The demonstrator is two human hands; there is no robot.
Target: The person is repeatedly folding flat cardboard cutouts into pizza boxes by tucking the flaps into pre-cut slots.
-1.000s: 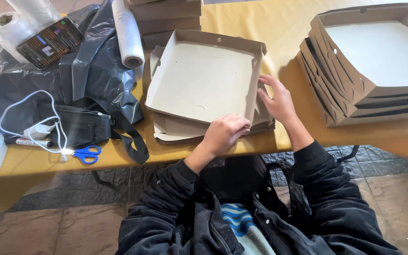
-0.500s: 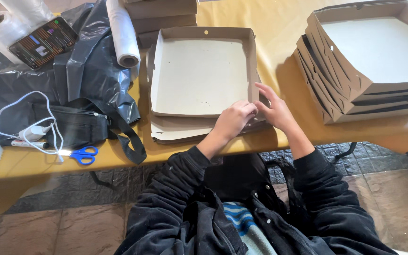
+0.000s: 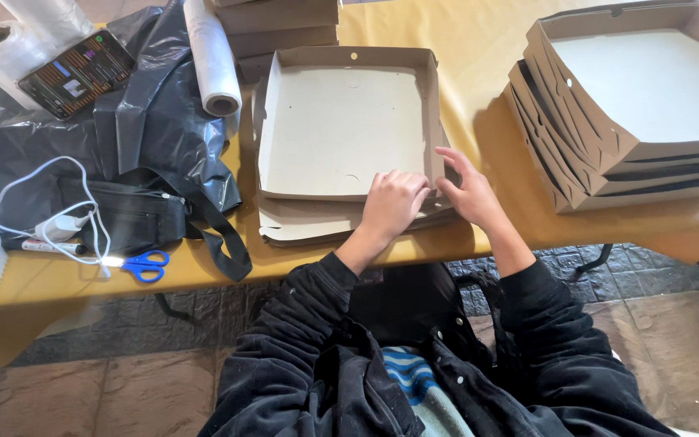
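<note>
An open, shallow cardboard box [image 3: 341, 121] lies flat on a pile of unfolded cardboard blanks [image 3: 301, 228] at the yellow table's [image 3: 463, 48] near edge. My left hand [image 3: 394, 202] curls its fingers over the box's near wall, close to the near right corner. My right hand [image 3: 467, 190] presses on that same corner from the right, its fingers against the side wall. The two hands almost touch. Both sleeves are black.
A stack of folded open boxes [image 3: 633, 105] stands at the right. More boxes [image 3: 285, 24] sit behind. On the left lie a black plastic bag [image 3: 155, 129], a black pouch [image 3: 123, 218], blue scissors [image 3: 143, 265], a white cable [image 3: 50, 226], plastic rolls [image 3: 212, 57] and a phone [image 3: 78, 74].
The box, tilted up on its left side a second ago, now lies flat on the pile. Both hands have come together at its near right corner.
</note>
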